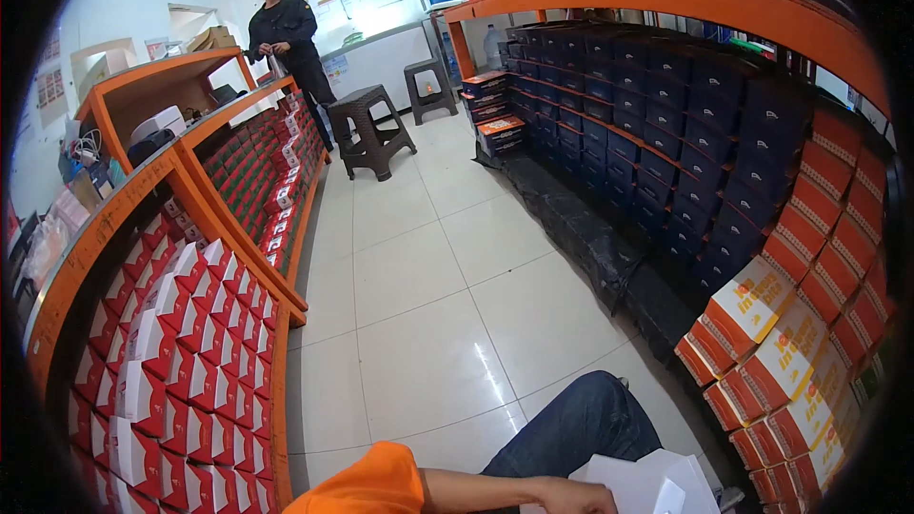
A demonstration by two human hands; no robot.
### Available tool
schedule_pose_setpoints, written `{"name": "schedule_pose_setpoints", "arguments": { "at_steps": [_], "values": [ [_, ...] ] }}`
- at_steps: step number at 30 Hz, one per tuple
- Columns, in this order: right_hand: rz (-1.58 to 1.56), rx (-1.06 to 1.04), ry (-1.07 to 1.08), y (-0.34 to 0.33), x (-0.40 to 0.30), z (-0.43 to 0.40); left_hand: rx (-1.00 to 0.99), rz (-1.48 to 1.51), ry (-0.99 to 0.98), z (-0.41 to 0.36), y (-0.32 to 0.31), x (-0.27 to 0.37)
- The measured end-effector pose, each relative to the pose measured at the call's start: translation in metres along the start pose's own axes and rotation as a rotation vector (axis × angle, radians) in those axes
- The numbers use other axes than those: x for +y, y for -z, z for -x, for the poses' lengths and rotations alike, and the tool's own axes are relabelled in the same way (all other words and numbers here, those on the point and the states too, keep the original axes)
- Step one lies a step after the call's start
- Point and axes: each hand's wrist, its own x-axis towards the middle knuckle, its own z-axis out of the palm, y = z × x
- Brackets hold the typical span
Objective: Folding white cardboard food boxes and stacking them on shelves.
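My left hand point(577, 496) reaches in from an orange sleeve at the bottom edge and lies against a white cardboard piece point(635, 482), which looks like a box or sheet near my knee. Its fingers are partly cut off by the frame, so the grip is unclear. A small white flap point(670, 497) stands up on the cardboard. My right hand is out of view. My bent leg in dark jeans point(578, 421) is just beyond the cardboard.
Red and white boxes point(193, 343) fill the orange shelf at left. Dark blue boxes point(628, 100) and orange and yellow boxes point(778, 364) are stacked at right. Plastic stools point(368, 118) stand on the tiled floor ahead. A person point(285, 36) in dark clothes stands by the left counter.
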Motion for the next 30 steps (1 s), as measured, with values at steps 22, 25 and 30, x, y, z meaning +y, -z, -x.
{"name": "schedule_pose_setpoints", "arguments": {
  "at_steps": [22, 25, 30],
  "values": [
    [0.496, -0.014, 0.292, -0.020, -0.028, -0.003, 0.671, 0.558, -0.045, -0.026, -0.019, 0.027],
    [0.393, 0.040, 0.277, -0.021, -0.023, -0.002, 0.619, 0.875, 0.011, -0.027, -0.019, 0.036],
    [-0.186, 0.100, 0.162, -0.008, -0.029, -0.027, 0.644, 0.434, -0.109, -0.029, -0.013, 0.025]
  ]
}}
